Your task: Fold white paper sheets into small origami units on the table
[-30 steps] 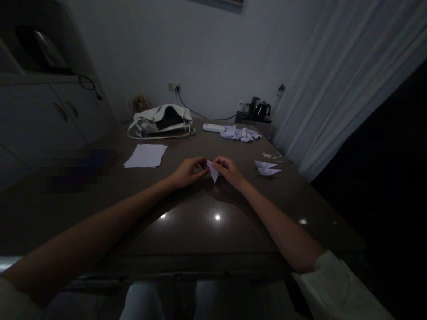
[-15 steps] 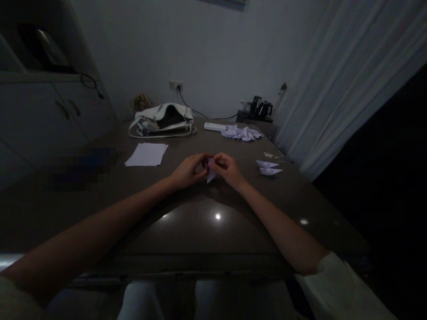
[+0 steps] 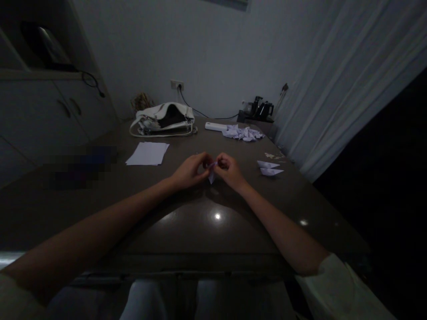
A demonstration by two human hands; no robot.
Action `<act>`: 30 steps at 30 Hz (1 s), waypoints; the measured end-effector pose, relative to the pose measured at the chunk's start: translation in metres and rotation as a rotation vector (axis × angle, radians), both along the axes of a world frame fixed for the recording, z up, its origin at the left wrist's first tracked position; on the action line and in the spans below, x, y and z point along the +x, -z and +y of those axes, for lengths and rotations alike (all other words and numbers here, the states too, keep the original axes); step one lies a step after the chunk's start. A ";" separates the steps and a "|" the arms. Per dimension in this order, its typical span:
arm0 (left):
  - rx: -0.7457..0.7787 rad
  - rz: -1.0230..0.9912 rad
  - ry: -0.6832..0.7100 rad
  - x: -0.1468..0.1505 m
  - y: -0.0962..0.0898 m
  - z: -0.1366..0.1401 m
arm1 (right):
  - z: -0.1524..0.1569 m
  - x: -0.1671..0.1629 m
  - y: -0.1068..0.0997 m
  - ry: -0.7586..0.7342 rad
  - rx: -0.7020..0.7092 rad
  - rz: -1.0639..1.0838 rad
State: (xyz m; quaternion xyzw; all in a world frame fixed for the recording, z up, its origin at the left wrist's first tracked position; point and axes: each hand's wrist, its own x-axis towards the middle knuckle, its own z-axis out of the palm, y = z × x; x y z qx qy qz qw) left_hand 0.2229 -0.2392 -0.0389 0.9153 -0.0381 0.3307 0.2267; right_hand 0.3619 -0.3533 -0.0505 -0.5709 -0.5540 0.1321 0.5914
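Paper (image 3: 211, 178) folded to a point is pinched in the grip of the left hand (image 3: 191, 171) and right hand (image 3: 232, 172) over the tabletop (image 3: 190, 233); its top is hard to see.

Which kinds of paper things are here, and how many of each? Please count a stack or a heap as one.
Held paper between left hand and right hand: 1
Folded pieces lying at the right: 2
Paper stack: 1
Paper heap: 1
Total: 5
Small pale pieces behind the folded pieces: too unclear to count.
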 end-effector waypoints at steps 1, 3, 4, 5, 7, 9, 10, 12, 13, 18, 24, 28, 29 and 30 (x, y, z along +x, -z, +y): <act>0.001 0.005 0.000 0.000 0.000 0.000 | 0.000 0.000 0.000 0.006 0.005 -0.018; 0.001 0.013 0.005 0.000 0.000 0.000 | -0.001 -0.001 -0.001 0.013 0.016 -0.059; -0.003 0.014 0.008 0.000 -0.001 -0.001 | -0.001 -0.001 -0.001 0.015 0.021 -0.076; -0.011 0.012 0.010 0.000 -0.001 -0.002 | -0.001 -0.001 -0.001 0.016 0.025 -0.085; -0.041 0.007 0.006 -0.001 -0.002 -0.003 | 0.000 0.000 -0.002 0.012 0.036 -0.075; -0.082 0.002 -0.010 0.000 -0.003 -0.003 | 0.000 0.002 -0.001 0.003 0.040 -0.056; -0.103 0.000 -0.017 0.000 -0.003 -0.003 | 0.001 0.003 -0.001 -0.003 0.038 -0.051; -0.141 0.001 -0.027 0.000 -0.002 -0.002 | 0.001 0.004 0.000 -0.008 0.027 -0.051; -0.158 0.002 -0.027 0.001 -0.002 -0.002 | 0.001 0.004 0.000 -0.006 0.024 -0.053; -0.237 0.035 -0.023 0.001 -0.002 0.000 | 0.002 0.006 0.000 -0.029 0.017 0.046; -0.281 0.110 -0.014 0.002 -0.001 0.005 | 0.004 0.011 0.003 -0.131 -0.061 0.353; -0.293 0.095 -0.052 0.003 -0.001 0.008 | 0.003 0.010 0.004 -0.146 -0.087 0.385; -0.293 0.092 -0.059 0.003 -0.002 0.008 | 0.003 0.010 0.004 -0.145 -0.089 0.383; -0.291 0.091 -0.063 0.002 -0.002 0.008 | 0.003 0.010 0.004 -0.141 -0.091 0.375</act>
